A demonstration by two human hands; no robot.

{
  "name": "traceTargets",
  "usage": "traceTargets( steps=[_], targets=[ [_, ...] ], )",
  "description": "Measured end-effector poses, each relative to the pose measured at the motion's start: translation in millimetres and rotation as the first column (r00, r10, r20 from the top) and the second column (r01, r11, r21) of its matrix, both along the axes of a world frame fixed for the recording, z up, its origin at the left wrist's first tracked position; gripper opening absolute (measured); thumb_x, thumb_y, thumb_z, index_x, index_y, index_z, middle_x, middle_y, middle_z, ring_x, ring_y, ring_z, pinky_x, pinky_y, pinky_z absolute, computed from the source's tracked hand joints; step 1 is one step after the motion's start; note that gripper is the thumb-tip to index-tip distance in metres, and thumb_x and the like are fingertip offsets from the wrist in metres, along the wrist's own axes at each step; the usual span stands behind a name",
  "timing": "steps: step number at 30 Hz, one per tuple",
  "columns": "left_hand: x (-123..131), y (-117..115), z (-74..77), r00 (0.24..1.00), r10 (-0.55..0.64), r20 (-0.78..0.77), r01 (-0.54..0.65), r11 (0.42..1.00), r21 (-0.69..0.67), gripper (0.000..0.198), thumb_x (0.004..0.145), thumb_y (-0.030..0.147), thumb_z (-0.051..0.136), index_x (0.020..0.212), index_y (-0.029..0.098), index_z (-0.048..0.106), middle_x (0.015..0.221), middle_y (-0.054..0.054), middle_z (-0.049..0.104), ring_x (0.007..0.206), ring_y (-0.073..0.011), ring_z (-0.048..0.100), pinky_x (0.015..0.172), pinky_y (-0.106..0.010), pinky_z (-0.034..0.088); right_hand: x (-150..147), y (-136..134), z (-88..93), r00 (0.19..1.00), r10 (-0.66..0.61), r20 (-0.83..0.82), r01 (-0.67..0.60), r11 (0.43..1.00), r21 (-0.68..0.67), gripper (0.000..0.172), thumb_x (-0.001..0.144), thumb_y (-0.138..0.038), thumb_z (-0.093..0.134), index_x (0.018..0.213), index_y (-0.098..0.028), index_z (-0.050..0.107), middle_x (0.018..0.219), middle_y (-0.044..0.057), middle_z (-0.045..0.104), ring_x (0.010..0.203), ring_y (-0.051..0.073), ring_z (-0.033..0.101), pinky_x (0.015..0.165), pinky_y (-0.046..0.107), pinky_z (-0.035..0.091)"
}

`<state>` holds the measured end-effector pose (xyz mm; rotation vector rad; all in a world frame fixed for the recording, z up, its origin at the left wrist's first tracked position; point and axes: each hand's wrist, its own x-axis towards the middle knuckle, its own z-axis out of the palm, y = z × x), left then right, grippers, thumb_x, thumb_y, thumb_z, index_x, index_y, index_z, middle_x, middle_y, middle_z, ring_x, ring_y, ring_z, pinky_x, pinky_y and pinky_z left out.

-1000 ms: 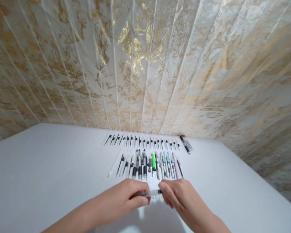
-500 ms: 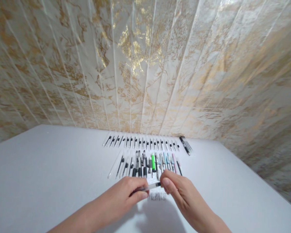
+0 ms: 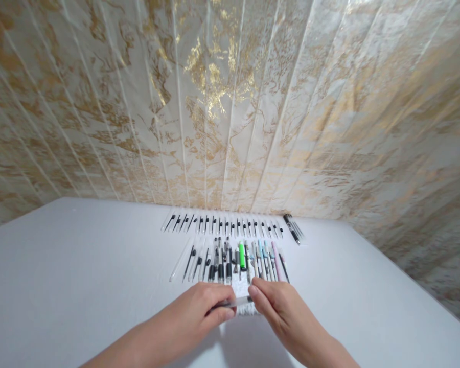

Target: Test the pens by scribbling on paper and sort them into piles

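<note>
Between my hands is a slim pen [image 3: 240, 302] with a clear, frosted barrel, lying nearly level above the table. My left hand [image 3: 204, 306] is closed round its left part, thumb and fingers pinching it. The fingers of my right hand [image 3: 275, 302] are closed at its dark right end, which they partly cover. Beneath the pen, a pale paper with small dark marks shows in part. Just beyond my hands lies a row of pen parts, with a bright green pen [image 3: 242, 254], a pink pen [image 3: 277, 260] and black-gripped pens [image 3: 221, 266] among them.
Farther back, a row of clear barrels with dark refills and caps [image 3: 226, 225] runs across the white table [image 3: 80, 266]. At its right end lie a black pen [image 3: 291, 229] and several thin refills. A white-and-gold patterned curtain [image 3: 214, 128] rises behind the table.
Both hands have come slightly nearer to me with the pen. My right hand has shifted a little left, so less of the pen's dark end shows.
</note>
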<state>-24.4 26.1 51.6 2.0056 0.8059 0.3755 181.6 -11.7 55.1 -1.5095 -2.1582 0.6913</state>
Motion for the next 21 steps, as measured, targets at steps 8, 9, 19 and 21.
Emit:
traceTargets(
  steps=[8, 9, 19, 21],
  targets=[
    [0.5, -1.3, 0.7, 0.999, 0.023, 0.03, -0.022, 0.999, -0.043, 0.02, 0.092, 0.023, 0.048, 0.075, 0.02, 0.056, 0.076, 0.004, 0.057, 0.073, -0.014, 0.052, 0.066, -0.021, 0.034, -0.6, 0.5, 2.4, 1.0, 0.01, -0.021, -0.009, 0.998, 0.056, 0.033, 0.1, -0.046, 0.03, 0.081, -0.023, 0.044, 0.074, -0.001, 0.054, 0.064, 0.015, 0.05, 0.06, 0.023, 0.036],
    [1.0, -1.4, 0.5, 0.999, 0.018, 0.027, -0.017, 0.999, -0.037, 0.019, 0.092, 0.022, 0.048, 0.074, 0.02, 0.055, 0.076, 0.004, 0.057, 0.073, -0.014, 0.052, 0.067, -0.021, 0.034, -1.3, 0.5, 0.7, 1.0, 0.001, -0.003, -0.001, 0.998, 0.058, 0.036, 0.1, -0.046, 0.029, 0.076, -0.023, 0.042, 0.07, -0.002, 0.052, 0.062, 0.015, 0.048, 0.058, 0.023, 0.035],
    [2.9, -2.5, -4.7, 0.999, 0.027, -0.02, -0.027, 0.999, 0.03, 0.021, 0.093, 0.023, 0.048, 0.074, 0.02, 0.055, 0.075, 0.004, 0.057, 0.071, -0.0143, 0.053, 0.065, -0.022, 0.035, -2.0, 0.0, 2.5, 1.0, -0.014, -0.024, 0.015, 0.999, 0.051, 0.032, 0.099, -0.044, 0.031, 0.077, -0.023, 0.042, 0.071, -0.001, 0.052, 0.062, 0.015, 0.048, 0.059, 0.024, 0.035],
    [3.4, -3.3, -10.0, 0.998, 0.034, -0.057, -0.026, 0.99, 0.135, 0.018, 0.093, 0.02, 0.047, 0.078, 0.02, 0.056, 0.079, 0.002, 0.059, 0.073, -0.0154, 0.055, 0.067, -0.024, 0.037, -5.7, 1.0, -6.3, 0.997, -0.056, -0.054, 0.059, 0.997, 0.043, 0.037, 0.099, -0.046, 0.03, 0.071, -0.023, 0.038, 0.066, -0.002, 0.048, 0.06, 0.015, 0.045, 0.057, 0.024, 0.033]
  ],
)
